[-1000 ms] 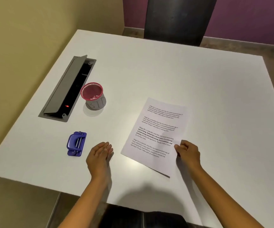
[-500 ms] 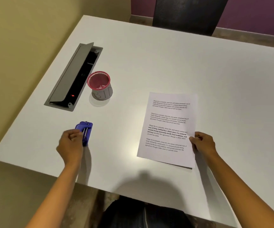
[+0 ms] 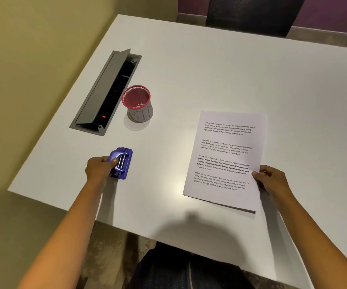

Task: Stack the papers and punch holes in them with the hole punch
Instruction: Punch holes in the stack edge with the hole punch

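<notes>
Nearest the camera, dark trousers [image 3: 181, 270] show below the front edge of the white worktop [image 3: 210, 69]; two bare forearms reach up over that edge. Taking the papers [image 3: 224, 159] as landmark: they lie flat on the worktop, printed side up, four blocks of text running down the top sheet; a second edge shows under the near edge, so there is more than one sheet, though how many I cannot tell. The right hand [image 3: 271, 179] sits at the papers' right edge, near their lower corner; its fingers are curled, the thumb lying on the top sheet, pinching that edge. Well to the left of the papers, about level with their lower half, stands the blue hole punch [image 3: 121, 163] on the worktop; the left hand [image 3: 100, 168] is closed round its left side, thumb across the top by the metal bars, fingers hidden beneath. Farther back and left of the papers, beyond the hole punch, a red mesh cup [image 3: 138, 103] stands upright; just left of it a grey cable hatch [image 3: 103, 90] is sunk in the worktop, lid tilted open, a small red light inside. Farthest, past the worktop's back edge, a dark chair back [image 3: 249, 14] stands against a purple wall.
</notes>
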